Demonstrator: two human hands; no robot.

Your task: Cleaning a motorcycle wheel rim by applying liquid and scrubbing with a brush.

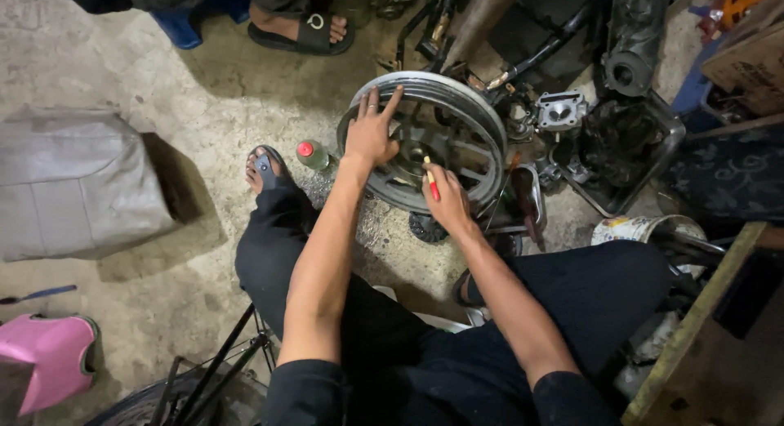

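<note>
A grey spoked motorcycle wheel rim [482,120] stands tilted on the concrete floor in front of me. My left hand [371,132] lies flat on the rim's left edge, fingers spread, with a ring on one finger. My right hand [445,199] is at the rim's lower part, near the hub [415,152], and grips a red-handled tool [429,179] with a yellowish tip that points up into the spokes. Both my legs in black trousers flank the wheel.
A small bottle with a red cap [312,154] stands left of the rim. Engine parts [560,111] and a black metal tray [625,152] lie at right. Another person's sandalled foot [302,26] is at the top. A grey seat cushion [73,181] is left, a pink object [49,356] lower left.
</note>
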